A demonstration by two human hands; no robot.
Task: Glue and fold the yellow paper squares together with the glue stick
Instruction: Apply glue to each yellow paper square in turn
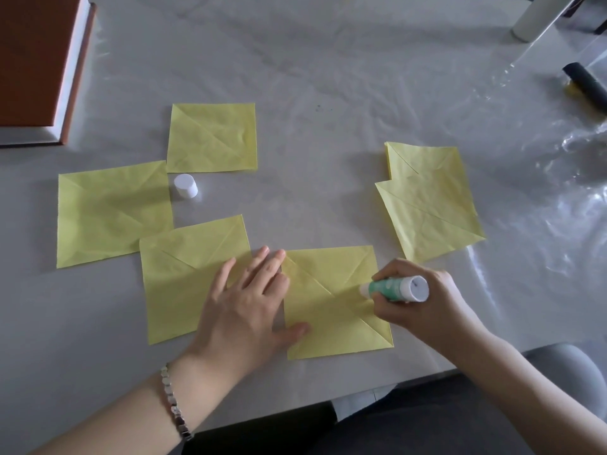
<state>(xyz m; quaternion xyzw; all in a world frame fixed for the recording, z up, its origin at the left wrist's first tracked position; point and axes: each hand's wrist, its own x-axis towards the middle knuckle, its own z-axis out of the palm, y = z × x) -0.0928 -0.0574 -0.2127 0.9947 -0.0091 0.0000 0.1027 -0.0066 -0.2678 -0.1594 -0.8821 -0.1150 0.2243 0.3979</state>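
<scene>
Yellow square [331,310] at 6 o'clock, left hand [249,307] spread flat on its edge, right hand [423,297] gripping glue stick [392,289]. Thin paper could wrinkle or tear if rubbed hard, imo.

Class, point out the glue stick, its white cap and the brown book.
glue stick [390,287], head view, on its green barrel.
white cap [187,191], head view, on its side wall.
brown book [33,60], head view, on its cover.
</scene>
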